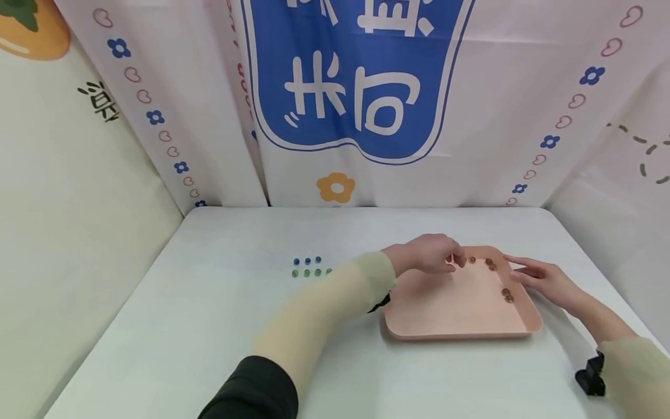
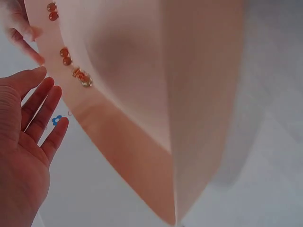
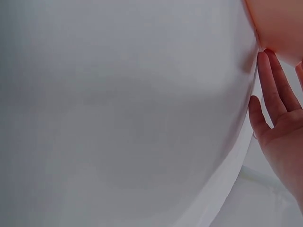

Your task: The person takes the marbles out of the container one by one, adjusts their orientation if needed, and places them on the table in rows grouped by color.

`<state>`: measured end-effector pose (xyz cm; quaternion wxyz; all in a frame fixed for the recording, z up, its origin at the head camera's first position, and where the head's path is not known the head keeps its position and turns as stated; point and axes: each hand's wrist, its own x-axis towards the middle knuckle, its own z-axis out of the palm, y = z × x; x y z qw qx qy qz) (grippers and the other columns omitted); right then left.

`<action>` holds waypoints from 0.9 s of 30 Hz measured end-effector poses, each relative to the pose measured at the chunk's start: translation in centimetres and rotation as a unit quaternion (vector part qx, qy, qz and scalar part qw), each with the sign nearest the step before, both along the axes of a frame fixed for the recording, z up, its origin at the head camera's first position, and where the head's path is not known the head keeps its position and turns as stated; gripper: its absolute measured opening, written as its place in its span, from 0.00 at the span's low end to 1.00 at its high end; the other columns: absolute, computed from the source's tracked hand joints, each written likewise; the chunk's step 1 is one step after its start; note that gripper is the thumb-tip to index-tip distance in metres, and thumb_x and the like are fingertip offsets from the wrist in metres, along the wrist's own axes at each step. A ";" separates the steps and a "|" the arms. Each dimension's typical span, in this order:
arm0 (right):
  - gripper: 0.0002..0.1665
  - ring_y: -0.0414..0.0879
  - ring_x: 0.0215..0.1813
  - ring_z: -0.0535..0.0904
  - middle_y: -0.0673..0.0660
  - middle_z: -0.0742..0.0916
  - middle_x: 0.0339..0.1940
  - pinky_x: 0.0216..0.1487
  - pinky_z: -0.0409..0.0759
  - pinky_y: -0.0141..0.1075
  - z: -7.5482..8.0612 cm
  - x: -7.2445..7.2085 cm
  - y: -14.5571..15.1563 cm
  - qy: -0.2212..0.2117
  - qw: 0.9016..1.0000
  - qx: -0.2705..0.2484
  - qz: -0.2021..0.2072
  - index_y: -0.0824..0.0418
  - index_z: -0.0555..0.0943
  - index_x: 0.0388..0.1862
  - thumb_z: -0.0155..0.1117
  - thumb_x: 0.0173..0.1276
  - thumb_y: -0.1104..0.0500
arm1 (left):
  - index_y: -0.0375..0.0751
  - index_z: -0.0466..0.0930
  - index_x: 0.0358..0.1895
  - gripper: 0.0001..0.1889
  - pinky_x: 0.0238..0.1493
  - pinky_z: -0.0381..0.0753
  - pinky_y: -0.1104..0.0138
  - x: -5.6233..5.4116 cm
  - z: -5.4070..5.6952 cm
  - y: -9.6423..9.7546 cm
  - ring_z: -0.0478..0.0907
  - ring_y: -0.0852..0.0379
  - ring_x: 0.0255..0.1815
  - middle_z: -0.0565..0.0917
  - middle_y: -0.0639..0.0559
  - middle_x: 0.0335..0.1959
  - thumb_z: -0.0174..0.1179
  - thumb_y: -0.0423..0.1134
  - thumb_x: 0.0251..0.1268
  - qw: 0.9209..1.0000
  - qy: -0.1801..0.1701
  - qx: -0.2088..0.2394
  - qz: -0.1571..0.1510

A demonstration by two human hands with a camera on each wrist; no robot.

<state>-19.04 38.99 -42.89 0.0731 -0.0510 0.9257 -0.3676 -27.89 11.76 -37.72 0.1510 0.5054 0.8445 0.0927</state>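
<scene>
A shallow pink tray [image 1: 439, 311] lies on the right part of the white table. Amber-brown glass marbles [image 1: 490, 263] lie inside it along the far and right walls. My left hand [image 1: 431, 253] reaches over the tray's far left part, near a small cluster of marbles [image 2: 81, 77]. In the left wrist view its fingers are loosely extended, with nothing visible between them. My right hand [image 1: 552, 284] is at the tray's right wall, its fairly straight fingers [image 3: 271, 90] touching the outer side and rim. The left arm hides part of the table.
Left of the tray, three blue marbles [image 1: 307, 261] form a row, with several green marbles [image 1: 306, 273] in a row nearer me, partly behind the left sleeve. A printed curtain [image 1: 335, 105] hangs at the table's far edge.
</scene>
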 end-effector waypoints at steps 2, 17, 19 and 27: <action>0.38 0.72 0.63 0.69 0.76 0.70 0.66 0.58 0.67 0.64 0.1 -0.2 -0.1 -0.003 1.000 -0.003 0.003 0.68 0.60 0.74 0.56 0.75 0.47 | 0.48 0.82 0.53 0.12 0.46 0.68 0.78 -0.2 -0.3 0.5 0.73 0.66 0.46 0.79 0.64 0.45 0.58 0.37 0.70 1.000 -0.007 0.002 0.001; 0.29 0.58 0.57 0.76 0.71 0.76 0.61 0.45 0.73 0.22 1.4 -2.9 0.2 0.036 0.998 0.010 0.053 0.70 0.69 0.67 0.60 0.73 0.57 | 0.46 0.82 0.52 0.12 0.46 0.69 0.78 0.4 -0.7 3.9 0.70 0.66 0.46 0.76 0.61 0.50 0.62 0.35 0.67 0.997 -0.082 -0.012 0.000; 0.29 0.62 0.59 0.74 0.71 0.77 0.61 0.46 0.73 0.21 1.2 -3.1 0.1 0.034 0.998 0.004 0.053 0.69 0.70 0.67 0.60 0.73 0.56 | 0.46 0.83 0.52 0.12 0.46 0.68 0.79 0.8 -1.1 4.4 0.70 0.66 0.47 0.74 0.61 0.51 0.63 0.36 0.66 0.996 -0.088 -0.005 -0.015; 0.31 0.54 0.60 0.71 0.69 0.77 0.63 0.46 0.71 0.22 0.5 -3.5 0.6 0.009 1.000 -0.002 0.008 0.67 0.71 0.67 0.58 0.74 0.49 | 0.56 0.81 0.58 0.16 0.53 0.64 0.80 2.1 -2.5 6.0 0.71 0.71 0.50 0.78 0.67 0.49 0.57 0.40 0.70 0.997 -0.071 -0.015 -0.038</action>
